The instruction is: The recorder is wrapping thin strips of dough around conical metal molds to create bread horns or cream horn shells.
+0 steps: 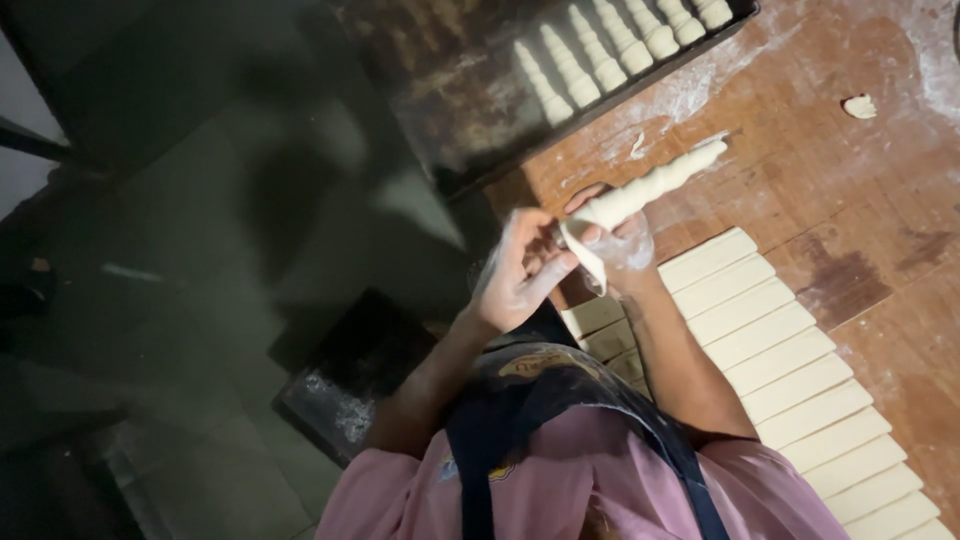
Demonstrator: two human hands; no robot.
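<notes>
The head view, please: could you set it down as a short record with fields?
left hand: grips the loose end of the dough roll
right hand: under the roll's lower end, holding it
dough roll: long, spiral-wrapped, raised over the wooden table
dough strips: flat, side by side on the table
baking tray: dark, holds a row of shaped rolls
dough scrap: small, alone on the table

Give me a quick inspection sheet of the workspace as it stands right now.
Surface: wooden table, dusted with flour.
Job's things: rolled dough cone held in both hands; row of flat dough strips on the table.
Clutter: small dough scrap near the far edge.
Grippers: left hand pinches the cone's wide end; right hand supports it from beneath.
Cables: nothing seen.
Surroundings: dark baking tray carrying finished cones; dim floor to the left.
</notes>
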